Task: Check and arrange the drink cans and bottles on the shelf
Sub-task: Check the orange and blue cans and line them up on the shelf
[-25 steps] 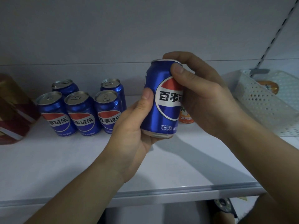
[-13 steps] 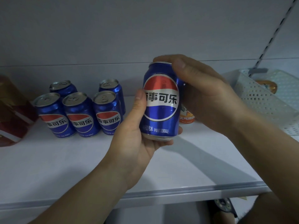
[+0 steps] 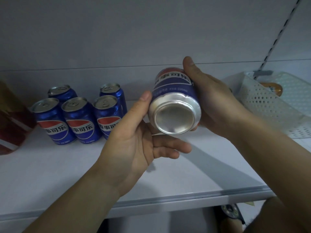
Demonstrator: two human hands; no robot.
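A blue Pepsi can (image 3: 174, 105) is held above the white shelf (image 3: 67, 179), tipped back so its silver bottom faces me. My right hand (image 3: 217, 101) grips it from the right, thumb over the top end. My left hand (image 3: 141, 137) is at its left side, thumb against the can wall, fingers spread loosely beneath it. Several more blue Pepsi cans (image 3: 80, 120) stand upright in two rows at the shelf's back left.
A white perforated basket (image 3: 272, 106) sits at the right with an orange-labelled item (image 3: 271, 87) inside. A red and gold package (image 3: 11, 118) stands at the far left. A slotted upright rail (image 3: 276, 36) runs up the back wall.
The can was upright with its logo turning toward me; now it is tipped back, bottom facing me. My left fingers have loosened beneath it.
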